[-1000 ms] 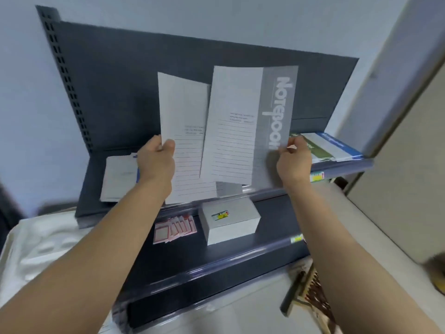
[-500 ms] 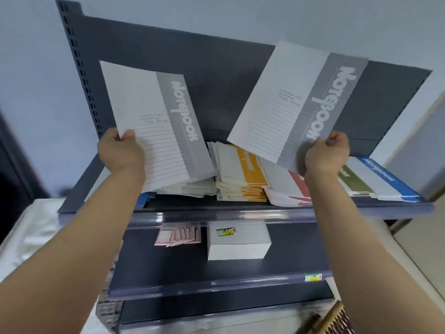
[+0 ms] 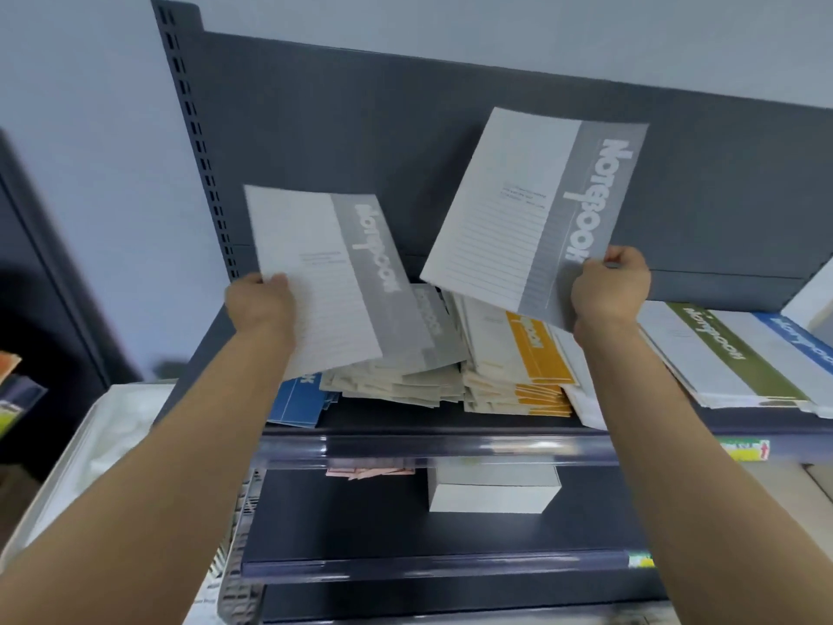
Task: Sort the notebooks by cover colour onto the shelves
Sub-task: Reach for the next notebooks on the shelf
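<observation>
Left hand (image 3: 259, 302) gripping grey notebook (image 3: 324, 281) over grey stack (image 3: 405, 376); right hand (image 3: 608, 286) gripping second grey notebook (image 3: 532, 209) above upper shelf (image 3: 450, 444).

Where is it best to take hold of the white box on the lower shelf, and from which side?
Probably by its two short ends, coming from the front: the white box lies flat with its long face towards the shelf edge, and both ends are free. The pink cards lie apart, to its left.
</observation>
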The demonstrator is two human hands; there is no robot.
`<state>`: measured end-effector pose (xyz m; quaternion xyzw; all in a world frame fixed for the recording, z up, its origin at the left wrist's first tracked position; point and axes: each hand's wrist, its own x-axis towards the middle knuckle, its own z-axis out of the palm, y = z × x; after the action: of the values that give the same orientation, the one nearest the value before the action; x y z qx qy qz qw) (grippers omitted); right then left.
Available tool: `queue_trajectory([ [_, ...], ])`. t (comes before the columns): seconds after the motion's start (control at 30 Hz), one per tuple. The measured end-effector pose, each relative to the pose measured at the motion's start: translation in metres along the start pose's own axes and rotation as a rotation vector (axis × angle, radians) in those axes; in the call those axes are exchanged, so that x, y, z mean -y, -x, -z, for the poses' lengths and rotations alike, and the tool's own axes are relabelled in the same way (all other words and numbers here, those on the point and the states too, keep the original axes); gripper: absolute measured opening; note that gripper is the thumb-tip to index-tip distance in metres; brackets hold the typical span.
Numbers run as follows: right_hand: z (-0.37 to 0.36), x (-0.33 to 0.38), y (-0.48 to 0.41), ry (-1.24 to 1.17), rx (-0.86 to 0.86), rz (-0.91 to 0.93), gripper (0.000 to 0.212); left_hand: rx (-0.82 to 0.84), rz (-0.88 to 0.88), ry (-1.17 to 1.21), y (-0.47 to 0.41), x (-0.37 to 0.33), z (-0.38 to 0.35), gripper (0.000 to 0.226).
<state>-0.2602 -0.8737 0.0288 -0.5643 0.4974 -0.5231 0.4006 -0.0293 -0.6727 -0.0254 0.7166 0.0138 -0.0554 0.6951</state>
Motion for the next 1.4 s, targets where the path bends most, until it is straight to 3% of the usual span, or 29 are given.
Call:
queue_trajectory([
  [0.07,-0.013,-0.005,0.003,0.031,0.053,-0.003,0.021,0.109,0.009,-0.031,-0.003,0.008,-0.013,0.03],
  [0.13,-0.021,-0.011,0.005,0.082,0.087,-0.006,0.015,0.199,0.142,-0.042,0.002,0.009,-0.025,0.01],
  [0.17,-0.023,-0.014,0.005,0.103,0.094,-0.008,0.014,0.237,0.144,-0.185,0.008,0.01,-0.029,0.019],
  [0.2,-0.024,-0.018,0.003,0.12,0.092,-0.008,0.014,0.319,-0.032,-0.604,0.011,0.018,-0.033,0.035],
  [0.23,-0.024,-0.021,0.0,0.131,0.083,-0.007,0.015,0.393,-0.159,-0.872,0.016,0.02,-0.036,0.046],
  [0.27,-0.024,-0.023,-0.004,0.136,0.074,-0.005,0.015,0.423,-0.239,-0.907,0.014,0.023,-0.037,0.05],
  [0.3,-0.024,-0.024,-0.009,0.14,0.068,-0.007,0.014,0.432,-0.164,-0.763,0.013,0.027,-0.045,0.043],
  [0.37,-0.024,-0.025,-0.019,0.142,0.072,-0.02,0.01,0.334,0.179,-0.249,0.012,0.015,-0.058,0.013],
  [0.43,-0.026,-0.025,-0.029,0.123,0.089,-0.029,0.01,0.319,0.094,-0.284,0.015,0.011,-0.065,0.027],
  [0.57,-0.02,-0.022,-0.043,0.102,0.123,-0.02,0.02,0.278,-0.002,-0.15,0.026,-0.009,-0.09,0.014],
  [0.67,0.005,-0.024,-0.054,0.116,0.114,-0.013,0.014,0.382,-0.021,-0.133,0.051,-0.022,-0.118,0.028],
  [0.93,0.116,-0.05,-0.085,0.167,-0.12,-0.018,0.011,0.623,-0.051,-0.087,0.142,-0.023,-0.195,0.028],
  [1.4,0.275,-0.095,-0.227,0.183,-0.131,-0.007,0.011,0.573,-0.042,-0.166,0.3,0.002,-0.325,0.015],
])
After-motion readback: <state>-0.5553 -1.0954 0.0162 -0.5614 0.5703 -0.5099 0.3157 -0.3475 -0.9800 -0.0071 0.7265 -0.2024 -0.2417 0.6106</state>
